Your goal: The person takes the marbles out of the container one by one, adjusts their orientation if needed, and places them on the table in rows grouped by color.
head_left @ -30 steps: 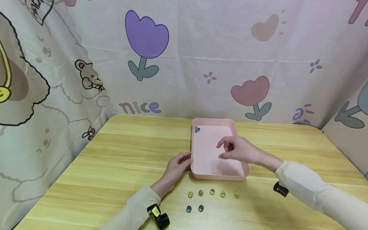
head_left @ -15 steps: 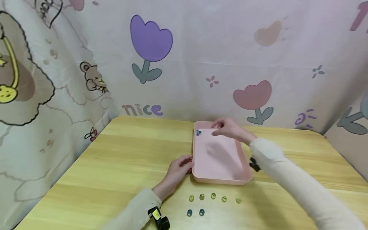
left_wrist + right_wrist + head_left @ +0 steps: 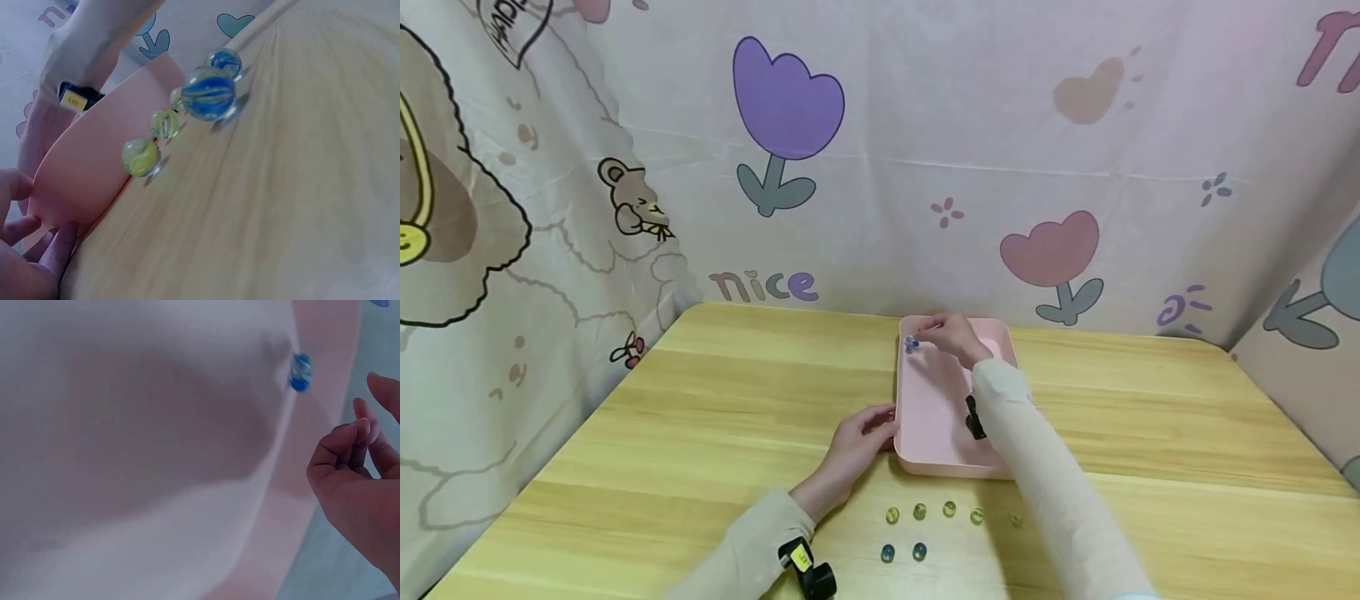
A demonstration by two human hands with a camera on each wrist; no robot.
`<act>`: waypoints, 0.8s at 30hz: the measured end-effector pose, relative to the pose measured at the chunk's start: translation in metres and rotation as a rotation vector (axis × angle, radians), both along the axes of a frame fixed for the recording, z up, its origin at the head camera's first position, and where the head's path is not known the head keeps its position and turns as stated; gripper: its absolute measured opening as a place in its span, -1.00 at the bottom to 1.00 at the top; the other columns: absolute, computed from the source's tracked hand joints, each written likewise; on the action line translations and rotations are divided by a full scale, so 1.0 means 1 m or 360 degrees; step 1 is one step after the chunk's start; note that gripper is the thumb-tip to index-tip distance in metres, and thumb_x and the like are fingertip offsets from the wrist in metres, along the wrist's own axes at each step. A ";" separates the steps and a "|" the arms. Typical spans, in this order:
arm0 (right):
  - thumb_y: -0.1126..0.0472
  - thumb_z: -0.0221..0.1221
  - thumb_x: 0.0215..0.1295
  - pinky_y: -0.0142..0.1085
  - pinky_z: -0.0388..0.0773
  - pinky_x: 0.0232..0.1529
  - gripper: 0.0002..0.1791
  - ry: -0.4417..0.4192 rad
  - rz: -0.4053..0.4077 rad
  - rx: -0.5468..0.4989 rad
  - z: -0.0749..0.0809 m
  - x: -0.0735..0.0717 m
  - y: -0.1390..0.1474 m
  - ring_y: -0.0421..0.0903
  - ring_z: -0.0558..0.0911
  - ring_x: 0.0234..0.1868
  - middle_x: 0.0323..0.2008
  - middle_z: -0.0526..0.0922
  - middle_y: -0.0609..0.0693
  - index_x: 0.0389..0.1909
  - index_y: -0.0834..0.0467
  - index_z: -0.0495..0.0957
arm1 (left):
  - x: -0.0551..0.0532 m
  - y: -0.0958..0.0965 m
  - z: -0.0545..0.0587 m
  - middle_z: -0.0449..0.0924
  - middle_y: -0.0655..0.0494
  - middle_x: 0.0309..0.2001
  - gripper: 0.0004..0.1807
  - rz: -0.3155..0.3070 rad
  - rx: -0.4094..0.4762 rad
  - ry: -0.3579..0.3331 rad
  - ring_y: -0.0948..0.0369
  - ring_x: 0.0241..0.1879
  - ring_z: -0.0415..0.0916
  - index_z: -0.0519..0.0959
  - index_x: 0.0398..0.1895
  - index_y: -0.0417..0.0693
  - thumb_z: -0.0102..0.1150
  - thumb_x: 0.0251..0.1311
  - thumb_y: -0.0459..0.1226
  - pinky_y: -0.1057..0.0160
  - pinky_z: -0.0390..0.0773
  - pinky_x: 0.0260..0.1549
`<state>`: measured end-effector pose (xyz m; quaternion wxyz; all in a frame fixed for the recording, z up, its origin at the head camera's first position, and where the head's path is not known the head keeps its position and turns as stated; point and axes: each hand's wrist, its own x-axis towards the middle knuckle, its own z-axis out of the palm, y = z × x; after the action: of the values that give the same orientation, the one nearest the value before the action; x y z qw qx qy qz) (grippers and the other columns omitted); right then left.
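Note:
A shallow pink tray [image 3: 951, 468] sits on the table. My left hand [image 3: 850, 442] touches the outside of its left wall with fingers and thumb, also seen as a hand [image 3: 28, 265] in the left wrist view. My right hand [image 3: 951, 335] reaches over the far left corner, its fingertips right beside a small cluster of blue glass marbles [image 3: 911, 344]. In the right wrist view, that hand [image 3: 356, 478] has bent fingers with a gap between the tips, and nothing shows between them. A blue marble [image 3: 300, 372] lies against the tray wall there.
In front of the tray, several yellow-green marbles [image 3: 920, 512] form a row on the wooden table [image 3: 700, 417]. Two blue marbles [image 3: 920, 552] lie nearer me. The right sleeve [image 3: 1045, 467] crosses over the tray's right side. A printed cloth [image 3: 887, 167] hangs behind the table.
My right hand has moved from above the tray's middle right to the far left corner by the blue marbles. The left hand stays at the tray's left wall.

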<state>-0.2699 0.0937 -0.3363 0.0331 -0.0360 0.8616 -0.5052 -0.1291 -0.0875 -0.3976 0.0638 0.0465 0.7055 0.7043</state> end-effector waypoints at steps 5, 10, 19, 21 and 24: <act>0.25 0.23 0.26 -0.35 0.42 -0.29 -0.81 0.0079 -0.0180 -0.0062 -0.015 -0.004 -0.013 -0.14 0.41 -0.38 -0.40 0.58 0.06 -0.36 0.35 0.60 | -0.001 0.000 0.002 0.53 -0.19 0.06 -0.57 0.0001 -0.0017 0.0012 0.10 -0.04 0.52 0.45 0.19 -0.38 0.15 0.29 -0.35 0.24 0.60 -0.07; 0.24 0.24 0.25 -0.39 0.35 -0.46 -0.81 0.0036 -0.0274 -0.0071 -0.026 -0.007 -0.017 -0.15 0.39 -0.50 -0.47 0.58 0.08 -0.34 0.35 0.63 | -0.002 0.000 0.002 0.54 -0.17 0.07 -0.57 0.0012 -0.0038 0.0007 0.13 -0.06 0.52 0.46 0.18 -0.37 0.16 0.28 -0.36 0.26 0.59 -0.06; 0.20 0.37 0.12 -0.43 0.23 -0.68 -0.65 0.0006 -0.0299 0.0144 -0.028 -0.012 -0.022 -0.22 0.31 -0.68 -0.73 0.36 -0.11 -0.70 0.13 0.41 | -0.003 0.000 0.002 0.55 -0.17 0.01 -0.59 0.0010 -0.0004 0.0010 0.13 -0.09 0.54 0.46 0.17 -0.39 0.15 0.28 -0.38 0.26 0.61 -0.09; 0.19 0.37 0.12 -0.43 0.23 -0.66 -0.62 0.0001 -0.0301 0.0172 -0.028 -0.011 -0.024 -0.21 0.31 -0.67 -0.73 0.34 -0.10 -0.70 0.12 0.38 | -0.002 0.000 0.002 0.55 -0.18 0.03 -0.58 0.0009 -0.0003 0.0009 0.13 -0.08 0.53 0.46 0.17 -0.38 0.15 0.28 -0.38 0.26 0.61 -0.08; 0.17 0.38 0.12 -0.41 0.25 -0.63 -0.63 0.0003 -0.0307 0.0218 -0.029 -0.011 -0.025 -0.19 0.33 -0.64 -0.70 0.34 -0.09 -0.66 0.14 0.38 | -0.001 0.000 0.001 0.54 -0.17 0.06 -0.58 0.0007 -0.0013 0.0005 0.13 -0.07 0.53 0.46 0.18 -0.37 0.16 0.28 -0.36 0.25 0.60 -0.07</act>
<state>-0.2805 0.0683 -0.3656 -0.0141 0.0488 0.8937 -0.4458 -0.1298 -0.0875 -0.3964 0.0614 0.0456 0.7086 0.7014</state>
